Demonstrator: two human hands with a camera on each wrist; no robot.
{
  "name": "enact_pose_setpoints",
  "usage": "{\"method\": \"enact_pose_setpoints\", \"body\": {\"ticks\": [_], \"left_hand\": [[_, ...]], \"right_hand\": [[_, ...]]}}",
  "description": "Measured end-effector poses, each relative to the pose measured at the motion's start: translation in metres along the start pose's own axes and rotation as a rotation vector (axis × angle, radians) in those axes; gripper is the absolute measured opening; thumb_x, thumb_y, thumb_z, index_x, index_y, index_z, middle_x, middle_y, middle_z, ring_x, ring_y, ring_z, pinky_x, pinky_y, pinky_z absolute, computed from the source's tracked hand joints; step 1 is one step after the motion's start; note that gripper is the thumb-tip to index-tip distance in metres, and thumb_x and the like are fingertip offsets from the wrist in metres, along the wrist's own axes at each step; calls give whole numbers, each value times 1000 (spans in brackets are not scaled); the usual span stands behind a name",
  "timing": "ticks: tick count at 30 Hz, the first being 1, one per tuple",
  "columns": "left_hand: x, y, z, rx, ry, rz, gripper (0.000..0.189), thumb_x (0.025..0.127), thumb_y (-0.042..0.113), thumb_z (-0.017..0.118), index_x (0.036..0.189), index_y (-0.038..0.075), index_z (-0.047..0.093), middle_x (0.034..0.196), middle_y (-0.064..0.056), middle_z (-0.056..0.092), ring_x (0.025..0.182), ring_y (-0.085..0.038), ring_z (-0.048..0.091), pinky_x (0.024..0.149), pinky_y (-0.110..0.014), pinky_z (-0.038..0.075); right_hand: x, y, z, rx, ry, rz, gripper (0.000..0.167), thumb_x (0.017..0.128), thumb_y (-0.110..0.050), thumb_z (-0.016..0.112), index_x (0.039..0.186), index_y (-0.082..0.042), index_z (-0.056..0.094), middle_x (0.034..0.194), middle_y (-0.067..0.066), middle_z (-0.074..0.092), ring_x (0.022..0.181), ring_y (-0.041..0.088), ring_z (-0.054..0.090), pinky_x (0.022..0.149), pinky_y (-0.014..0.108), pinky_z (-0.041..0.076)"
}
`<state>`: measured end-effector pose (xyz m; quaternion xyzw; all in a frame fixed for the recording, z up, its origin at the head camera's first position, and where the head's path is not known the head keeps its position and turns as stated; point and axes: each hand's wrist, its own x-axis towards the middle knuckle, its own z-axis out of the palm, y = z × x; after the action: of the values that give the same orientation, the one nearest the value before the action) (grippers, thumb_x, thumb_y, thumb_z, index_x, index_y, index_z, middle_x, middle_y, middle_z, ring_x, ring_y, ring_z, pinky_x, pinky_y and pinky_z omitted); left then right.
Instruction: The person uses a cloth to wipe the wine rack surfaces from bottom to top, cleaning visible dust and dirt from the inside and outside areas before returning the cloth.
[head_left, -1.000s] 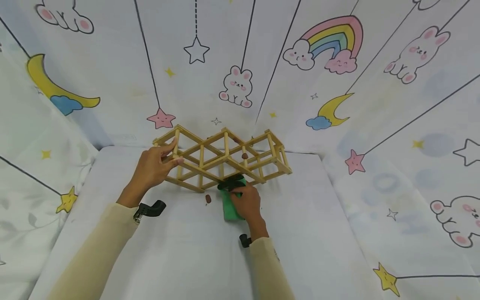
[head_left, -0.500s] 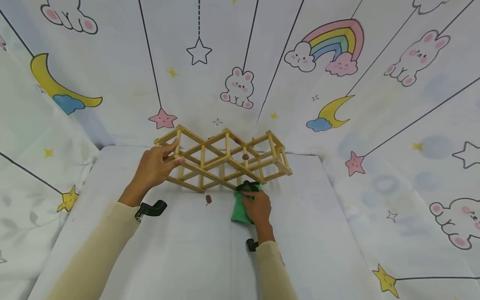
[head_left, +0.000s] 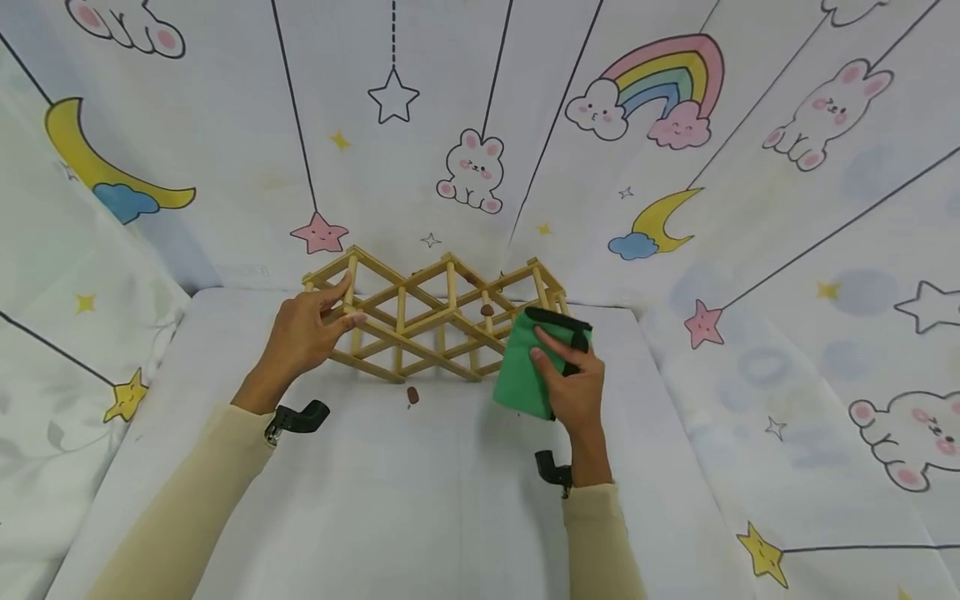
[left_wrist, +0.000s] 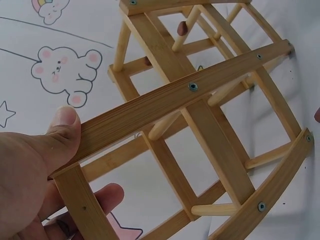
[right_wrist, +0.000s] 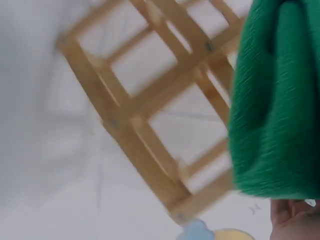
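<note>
A wooden lattice rack [head_left: 452, 315] with crossed slats and round dowels stands at the back of the white table. My left hand [head_left: 303, 332] grips its left end; in the left wrist view the thumb [left_wrist: 65, 131] lies on a slat and fingers reach round behind. My right hand [head_left: 576, 379] holds a green cloth [head_left: 517, 367] with black edging, in front of the rack's right end. That cloth [right_wrist: 280, 110] hides part of the rack [right_wrist: 165, 90] in the right wrist view. A small brown lump [left_wrist: 182, 28] sits on a dowel.
Another small brown piece [head_left: 412, 395] lies on the white table [head_left: 420, 500] in front of the rack. Behind the rack rises a printed wall sheet [head_left: 420, 167] with rabbits, stars and moons. Similar sheets close in both sides.
My right hand has moved right and up with the green cloth, from the rack's lower middle to its right end. The left hand keeps its grip on the rack.
</note>
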<state>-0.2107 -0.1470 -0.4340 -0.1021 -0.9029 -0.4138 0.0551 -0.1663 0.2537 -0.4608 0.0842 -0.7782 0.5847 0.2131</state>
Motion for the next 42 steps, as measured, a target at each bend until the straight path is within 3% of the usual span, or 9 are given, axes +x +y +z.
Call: {"method": "enact_pose_setpoints", "body": {"ticks": [2,6,9,12,17,20,25,32,42], "left_hand": [[0,-1,0,0,7,3,70,103,31,74,162,17,41,148,-27,60,128,-49,65,90,-59,55],[-1,-2,0,-3,11,-1,69,102,29,74,162,16,41,148,-28,61,127,-49,65,91,-59,54],[0,-2,0,1,3,-3,70,102,30,74,162,17,41,151,-26,58,130,-49,63,93,-60,54],[0,-1,-2,3,-3,-2,70,102,30,75,162,17,41,152,-26,57,131,-50,62,93,-59,54],[-7,-1,-7,1,-13,-25,70,101,30,76,162,20,43,152,-26,57,131,-50,63,96,-61,54],[-14,0,-10,2,-21,-33,70,100,31,76,162,22,43,146,-27,63,127,-49,66,90,-57,54],[-30,1,-13,13,-11,-40,71,99,29,78,161,20,44,135,-29,70,118,-46,70,84,-50,52],[-52,4,-18,20,-6,-43,70,99,30,78,161,21,45,137,-30,68,122,-48,69,87,-54,55],[-88,3,-29,45,9,-35,71,96,27,81,159,17,49,126,-29,74,116,-48,71,81,-56,59]], "right_hand": [[17,-5,-6,0,19,6,33,94,-9,83,126,-13,80,141,11,70,121,17,68,98,24,55],[44,-3,-12,28,-64,109,39,97,-12,80,134,-19,75,149,14,65,121,18,71,94,24,60],[53,-1,-12,24,-116,157,41,97,-13,80,136,-20,74,151,16,61,123,23,70,93,24,60],[54,-1,-10,-17,-109,141,39,96,-13,82,133,-20,76,147,17,63,121,26,70,90,24,60],[43,-3,-3,-25,-77,114,36,95,-13,83,129,-20,78,143,16,66,118,26,70,88,24,61],[34,-6,-3,-26,-58,109,35,94,-14,84,128,-21,79,142,14,67,117,24,71,87,24,61],[19,-17,-5,-27,-51,108,34,93,-14,85,126,-21,80,140,11,68,117,21,70,88,24,61],[-2,-32,-7,-24,-51,135,35,92,-10,85,125,-18,80,138,11,69,118,20,70,87,26,62],[-32,-51,-6,-25,-72,180,35,90,-7,86,124,-16,81,134,7,69,116,19,72,87,30,64]]}}
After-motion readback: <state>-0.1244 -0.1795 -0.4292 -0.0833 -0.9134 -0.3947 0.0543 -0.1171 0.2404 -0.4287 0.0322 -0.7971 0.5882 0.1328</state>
